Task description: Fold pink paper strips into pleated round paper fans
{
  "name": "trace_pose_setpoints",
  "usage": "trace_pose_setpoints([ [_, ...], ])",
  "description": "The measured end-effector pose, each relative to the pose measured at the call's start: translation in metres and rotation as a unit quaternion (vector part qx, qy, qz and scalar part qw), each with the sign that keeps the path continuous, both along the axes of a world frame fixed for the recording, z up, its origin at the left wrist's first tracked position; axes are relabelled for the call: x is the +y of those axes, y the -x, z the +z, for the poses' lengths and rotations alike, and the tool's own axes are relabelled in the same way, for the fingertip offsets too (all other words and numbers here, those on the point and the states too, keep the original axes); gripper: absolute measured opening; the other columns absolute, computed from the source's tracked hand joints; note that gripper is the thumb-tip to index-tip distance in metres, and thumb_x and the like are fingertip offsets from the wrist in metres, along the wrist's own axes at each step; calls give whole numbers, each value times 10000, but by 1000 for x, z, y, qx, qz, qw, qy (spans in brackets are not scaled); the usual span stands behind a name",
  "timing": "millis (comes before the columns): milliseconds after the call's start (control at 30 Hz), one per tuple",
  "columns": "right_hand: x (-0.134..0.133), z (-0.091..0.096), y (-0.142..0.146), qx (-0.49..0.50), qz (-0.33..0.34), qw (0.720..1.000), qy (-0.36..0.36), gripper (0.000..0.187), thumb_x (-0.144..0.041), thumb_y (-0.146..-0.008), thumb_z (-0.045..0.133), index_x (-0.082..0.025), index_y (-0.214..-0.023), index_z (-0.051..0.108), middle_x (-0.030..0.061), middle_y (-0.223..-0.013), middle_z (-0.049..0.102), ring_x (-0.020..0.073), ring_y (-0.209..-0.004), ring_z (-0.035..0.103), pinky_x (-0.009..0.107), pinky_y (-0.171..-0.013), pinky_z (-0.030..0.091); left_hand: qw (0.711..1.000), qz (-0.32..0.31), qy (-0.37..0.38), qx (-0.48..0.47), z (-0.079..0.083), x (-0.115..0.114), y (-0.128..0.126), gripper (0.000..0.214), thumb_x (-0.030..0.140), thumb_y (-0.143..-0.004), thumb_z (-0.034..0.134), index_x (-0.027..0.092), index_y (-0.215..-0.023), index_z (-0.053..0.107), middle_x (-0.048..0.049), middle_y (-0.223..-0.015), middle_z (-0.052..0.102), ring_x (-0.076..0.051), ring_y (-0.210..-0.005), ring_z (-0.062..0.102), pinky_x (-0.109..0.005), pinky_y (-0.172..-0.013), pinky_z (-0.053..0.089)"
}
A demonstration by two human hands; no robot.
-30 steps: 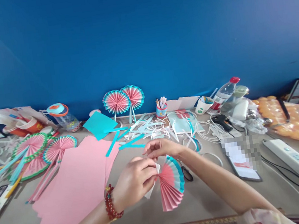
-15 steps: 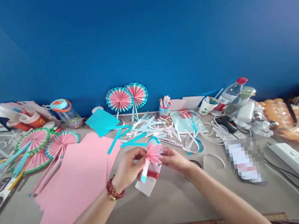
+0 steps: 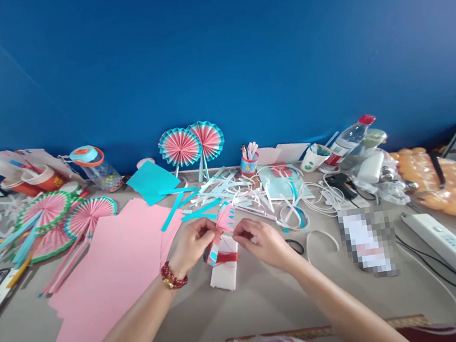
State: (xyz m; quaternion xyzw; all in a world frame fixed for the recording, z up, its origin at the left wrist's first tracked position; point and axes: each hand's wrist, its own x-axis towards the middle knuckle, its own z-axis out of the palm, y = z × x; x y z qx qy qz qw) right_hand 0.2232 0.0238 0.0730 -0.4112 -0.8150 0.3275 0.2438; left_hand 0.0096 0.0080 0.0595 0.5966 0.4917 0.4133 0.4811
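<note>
My left hand [image 3: 198, 243] pinches a small folded pink paper fan [image 3: 225, 218] with blue edges. The fan's pleats are gathered together, and its strip-like end hangs below my fingers. To its right, my right hand [image 3: 258, 240] is closed with thumb and forefinger together, apart from the fan. A thin thread seems to run from those fingertips toward the fan; it is too fine to follow fully. Directly beneath both hands lies a white card [image 3: 225, 278] with red thread [image 3: 226, 258] wound around its middle.
Pink paper sheets [image 3: 110, 272] lie to the left, beside finished pleated fans [image 3: 92, 213]. Two round fans [image 3: 180, 147] lean on the blue wall. Paper strips [image 3: 231, 190], a pen cup [image 3: 249, 163] and a bottle [image 3: 347, 143] stand or lie behind. A power strip [image 3: 442, 243] is at right.
My right hand has let go of the fan and moved slightly away to the right. The fan is now held by my left hand alone, and more of the thread-wound card shows.
</note>
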Motion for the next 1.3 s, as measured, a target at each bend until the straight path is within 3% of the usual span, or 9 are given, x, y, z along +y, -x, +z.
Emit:
trace_pose_setpoints([
  [233,-5,4,2,-35,16,997,-73,112,-237,-907,534,-197,-809,571,56,-840,615,164,-687,578,283,-647,431,999,-1,-4,48,4,1,-4,150,233,-806,522,184,-666,545,22,-645,597,-123,-583,557,-223,-568,427],
  [667,-4,-32,4,3,-66,998,19,138,-309,-901,545,-215,-808,586,3,-784,591,141,-644,548,248,-581,404,999,3,6,48,4,-3,-7,182,324,-843,557,167,-760,598,5,-668,596,-121,-587,540,-211,-535,407],
  [767,-2,-29,2,28,-56,997,36,83,-276,-873,574,-218,-834,619,29,-907,608,144,-699,570,247,-592,425,1000,-2,22,15,0,-3,-7,194,335,-842,571,162,-754,573,-5,-722,610,-122,-623,545,-215,-564,416],
  [867,1,-22,-4,60,-25,997,46,49,-258,-821,633,-213,-808,646,67,-1064,588,191,-887,586,266,-665,462,999,-9,30,-17,-3,-3,-6,187,332,-845,572,162,-770,552,-16,-771,615,-126,-658,547,-220,-592,427],
  [933,5,-21,-8,89,8,993,80,80,-268,-805,657,-201,-766,641,67,-1005,607,207,-927,581,290,-733,471,999,-17,24,-27,-4,-4,-4,176,323,-848,565,163,-776,545,-19,-777,609,-129,-670,545,-223,-602,432],
  [1100,17,-36,-13,221,37,934,280,211,-367,-792,675,-174,-769,593,11,-745,622,154,-708,578,282,-689,460,994,-102,-49,10,3,-7,-3,138,258,-872,526,162,-780,562,-45,-818,633,-153,-749,586,-238,-672,457],
  [1233,28,-41,-12,247,39,912,325,234,-356,-743,722,-168,-764,586,3,-723,636,133,-637,565,250,-600,437,957,-218,-146,122,11,-12,-7,118,168,-872,504,181,-786,584,-45,-889,664,-161,-823,620,-242,-752,446],
  [1300,33,-37,-12,251,48,906,336,228,-356,-775,706,-166,-796,582,13,-730,658,136,-650,586,253,-618,444,932,-245,-182,195,10,-14,-9,123,156,-875,501,192,-799,592,-35,-877,668,-163,-810,625,-242,-741,429],
])
